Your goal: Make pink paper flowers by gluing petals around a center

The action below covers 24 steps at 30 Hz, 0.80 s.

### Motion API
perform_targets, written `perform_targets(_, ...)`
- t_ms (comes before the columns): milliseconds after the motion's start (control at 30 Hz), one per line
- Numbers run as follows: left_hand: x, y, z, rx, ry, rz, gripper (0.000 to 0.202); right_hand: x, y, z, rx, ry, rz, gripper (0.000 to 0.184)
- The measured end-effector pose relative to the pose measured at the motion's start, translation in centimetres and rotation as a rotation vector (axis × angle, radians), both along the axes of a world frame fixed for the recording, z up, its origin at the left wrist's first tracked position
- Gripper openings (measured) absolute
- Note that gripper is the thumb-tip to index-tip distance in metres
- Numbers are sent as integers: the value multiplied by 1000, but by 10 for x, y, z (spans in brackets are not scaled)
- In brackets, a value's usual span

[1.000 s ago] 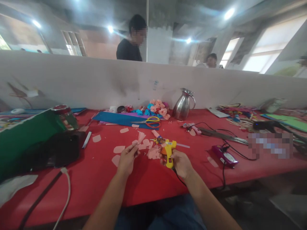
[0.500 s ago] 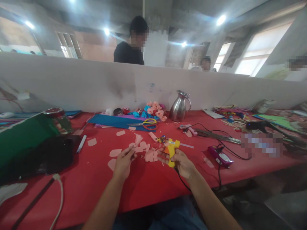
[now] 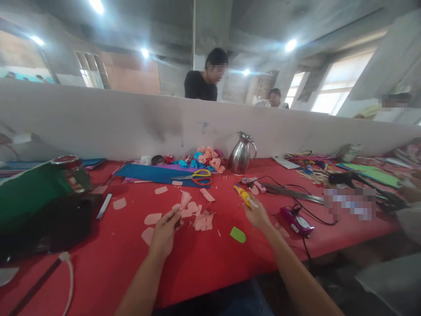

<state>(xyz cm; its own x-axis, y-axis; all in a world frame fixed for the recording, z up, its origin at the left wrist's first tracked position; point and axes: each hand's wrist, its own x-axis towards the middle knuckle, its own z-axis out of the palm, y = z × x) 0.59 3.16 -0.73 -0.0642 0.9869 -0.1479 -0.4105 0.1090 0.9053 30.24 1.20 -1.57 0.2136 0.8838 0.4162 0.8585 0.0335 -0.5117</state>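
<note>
My left hand (image 3: 166, 230) is closed, its fingertips pinching a rolled piece of pink paper (image 3: 185, 199) just above the red tabletop. My right hand (image 3: 258, 213) grips a yellow glue gun (image 3: 242, 194), tipped away from me, with a clear glue stick (image 3: 252, 202) poking out of its back. Between the two hands lies a pile of cut pink paper pieces (image 3: 204, 220). Nearer to me a small lime-green piece (image 3: 237, 235) with one rounded end rests flat. More pink petal-shaped pieces (image 3: 153, 218) are scattered left of my left hand.
Yellow-and-red-handled scissors (image 3: 201, 176) lie on blue sheets (image 3: 144, 173). Behind stand pink paper roses (image 3: 210, 157) and a steel jug (image 3: 241, 153). A purple power strip (image 3: 297, 222) with cords is at right, a lidded jar (image 3: 70, 173) at left. People are beyond the white partition (image 3: 131, 118).
My right hand has turned the glue gun from upright to lying away from me. The lime-green piece now shows on the table. My left hand keeps its pinch; the camera view has shifted.
</note>
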Motion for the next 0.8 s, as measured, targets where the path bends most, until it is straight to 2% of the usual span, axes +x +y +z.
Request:
perform_targets(133,0,-1,-1,3,17,-18,35,-10,2,1,29,-232,-14,35)
perform_targets(300,-1,0,-4,-1,12,-1,35,-14,3,-3,-117,-506,0,48)
perform_targets(433,-2,-1,-5,16,3,-22,36,-11,2,-10,-183,-480,-103,51)
perform_targets(500,-1,-1,-4,24,-15,-27,34,-16,-1,-4,-114,-410,-167,51)
perform_targets(567,0,-2,-3,22,-63,-26,33,-30,-3,7,20,-288,-154,50)
perform_targets(633,1,-3,-1,9,-144,-32,31,-55,-5,19,125,-73,-19,44)
perform_targets(667,2,-3,-1,7,-187,-39,31,-70,-4,23,125,60,138,40)
perform_targets(733,3,-3,-1,24,-243,-62,28,-104,-1,27,24,382,432,32)
perform_targets(800,3,-3,-2,59,-242,-99,26,-135,5,25,-79,660,564,34)
